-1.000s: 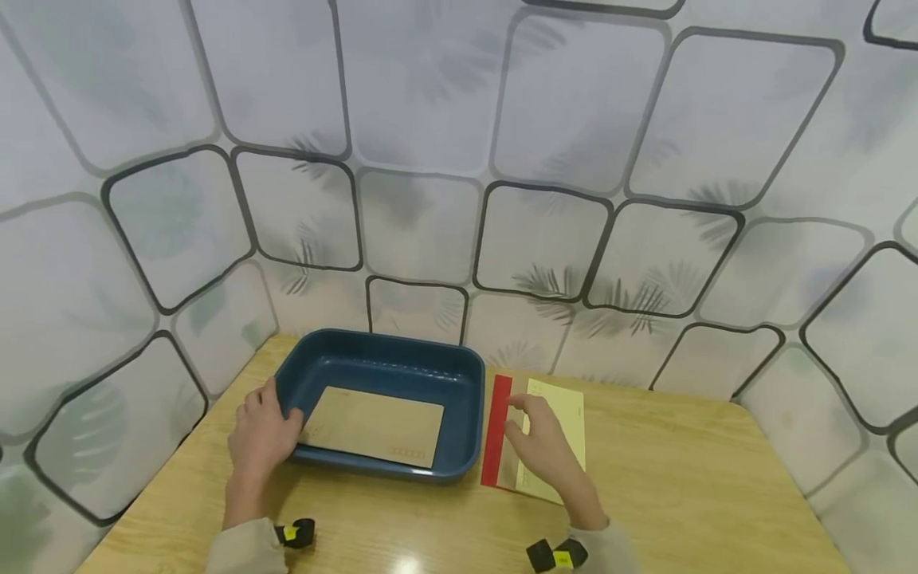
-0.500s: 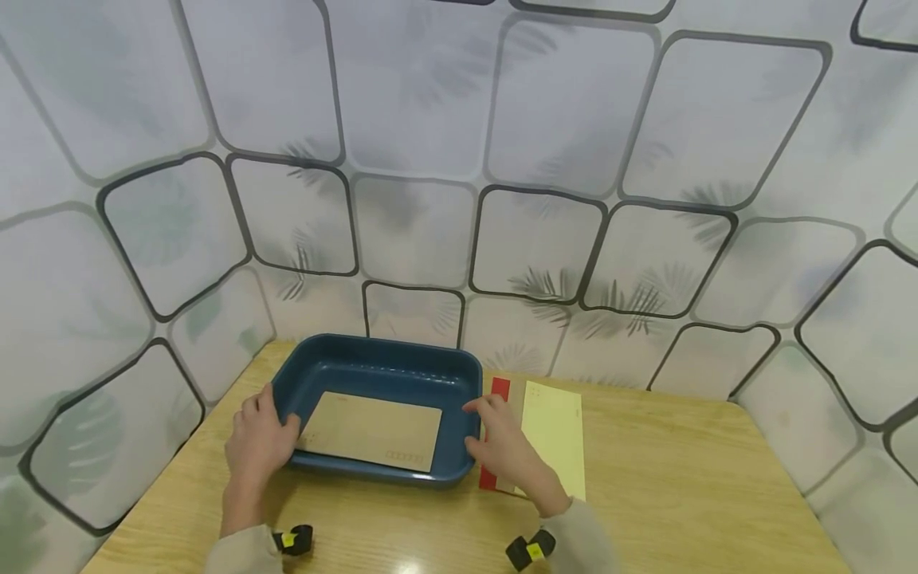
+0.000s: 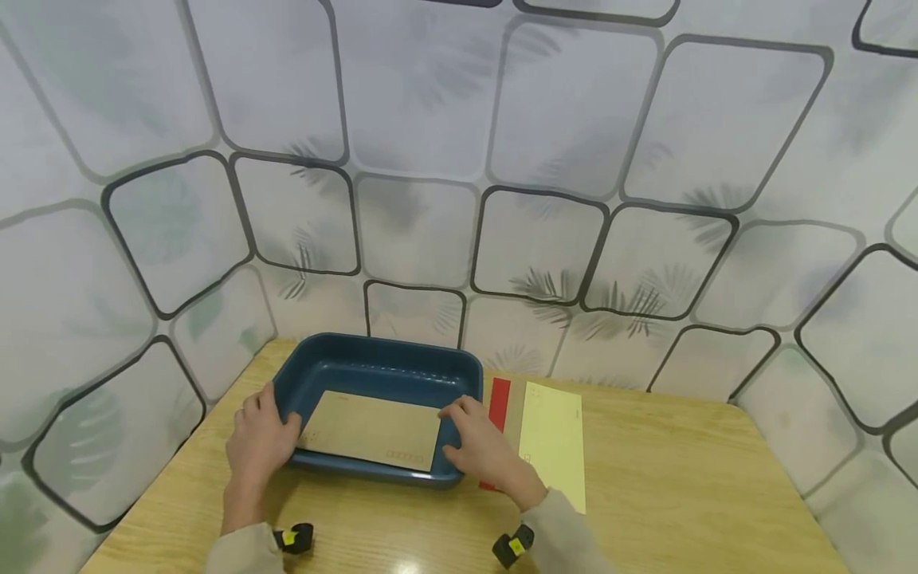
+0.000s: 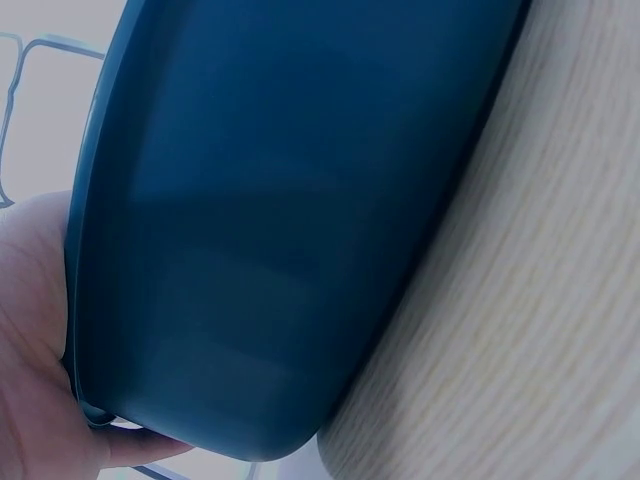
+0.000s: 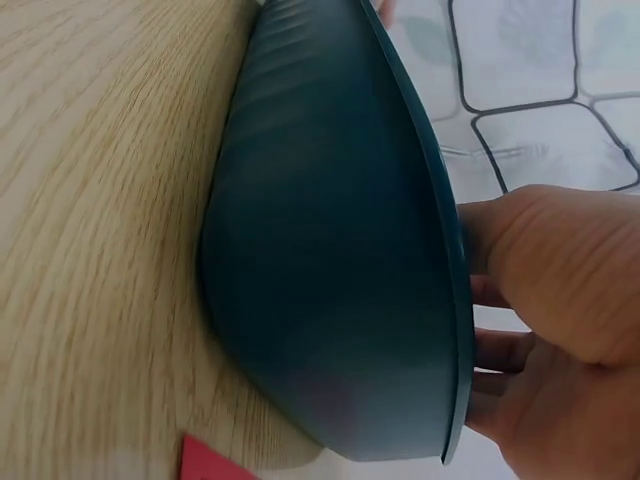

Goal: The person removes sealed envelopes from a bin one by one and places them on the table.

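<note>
A dark blue rectangular tray (image 3: pixel 390 368) sits on the wooden table, and a brown envelope (image 3: pixel 369 430) lies inside it toward the front. My left hand (image 3: pixel 260 434) grips the tray's left rim, thumb on the inner side; the left wrist view shows the palm against the outer wall (image 4: pixel 260 250). Over the right rim reaches my right hand (image 3: pixel 488 450), its fingers and thumb spread apart with the tips right at the envelope's right edge. In the right wrist view those fingers (image 5: pixel 500 350) are partly hidden behind the tray's rim.
Right of the tray lie a red envelope (image 3: pixel 499 399), a brown one (image 3: pixel 514 410) and a pale yellow one (image 3: pixel 552 446), overlapping one another. A patterned curtain (image 3: pixel 416 223) stands behind the wooden table (image 3: pixel 681 478).
My right hand has moved left, from above the overlapping envelopes across the tray's right rim to the envelope inside. The left hand has stayed on the tray's left rim.
</note>
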{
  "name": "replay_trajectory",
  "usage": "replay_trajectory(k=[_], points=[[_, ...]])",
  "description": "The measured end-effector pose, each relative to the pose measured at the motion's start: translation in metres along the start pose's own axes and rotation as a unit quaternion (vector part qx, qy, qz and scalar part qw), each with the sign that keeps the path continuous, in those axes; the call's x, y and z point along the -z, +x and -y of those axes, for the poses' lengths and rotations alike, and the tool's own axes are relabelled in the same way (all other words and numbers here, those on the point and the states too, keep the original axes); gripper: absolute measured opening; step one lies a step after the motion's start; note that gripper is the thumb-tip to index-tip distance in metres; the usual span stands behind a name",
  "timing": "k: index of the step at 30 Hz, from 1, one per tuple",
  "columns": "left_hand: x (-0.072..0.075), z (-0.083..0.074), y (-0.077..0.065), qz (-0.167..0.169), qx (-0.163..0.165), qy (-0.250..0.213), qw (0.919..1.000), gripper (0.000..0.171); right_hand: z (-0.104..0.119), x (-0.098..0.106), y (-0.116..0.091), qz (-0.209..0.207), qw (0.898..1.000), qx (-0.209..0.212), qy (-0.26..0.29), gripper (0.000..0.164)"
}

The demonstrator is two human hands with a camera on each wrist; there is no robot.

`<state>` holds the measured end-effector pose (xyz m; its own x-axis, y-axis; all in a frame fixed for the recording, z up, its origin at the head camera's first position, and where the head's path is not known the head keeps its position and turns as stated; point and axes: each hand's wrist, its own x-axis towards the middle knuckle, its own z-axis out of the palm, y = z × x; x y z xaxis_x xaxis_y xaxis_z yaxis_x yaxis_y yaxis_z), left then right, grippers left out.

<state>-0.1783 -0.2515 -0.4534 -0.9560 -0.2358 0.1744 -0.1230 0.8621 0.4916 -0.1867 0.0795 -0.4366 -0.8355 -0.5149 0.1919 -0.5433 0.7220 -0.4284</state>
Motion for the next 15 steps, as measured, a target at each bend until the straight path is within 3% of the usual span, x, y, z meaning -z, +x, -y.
replay_trajectory(k=[7,15], points=[[0.001,-0.002,0.000,0.005,-0.005,0.000,1.0000,0.067,0.004,-0.008,0.005,0.039,0.999,-0.006,0.035,0.043],[-0.001,-0.001,0.001,0.004,0.010,-0.001,0.9999,0.069,0.010,-0.013,0.018,0.051,0.999,0.005,0.013,0.045]])
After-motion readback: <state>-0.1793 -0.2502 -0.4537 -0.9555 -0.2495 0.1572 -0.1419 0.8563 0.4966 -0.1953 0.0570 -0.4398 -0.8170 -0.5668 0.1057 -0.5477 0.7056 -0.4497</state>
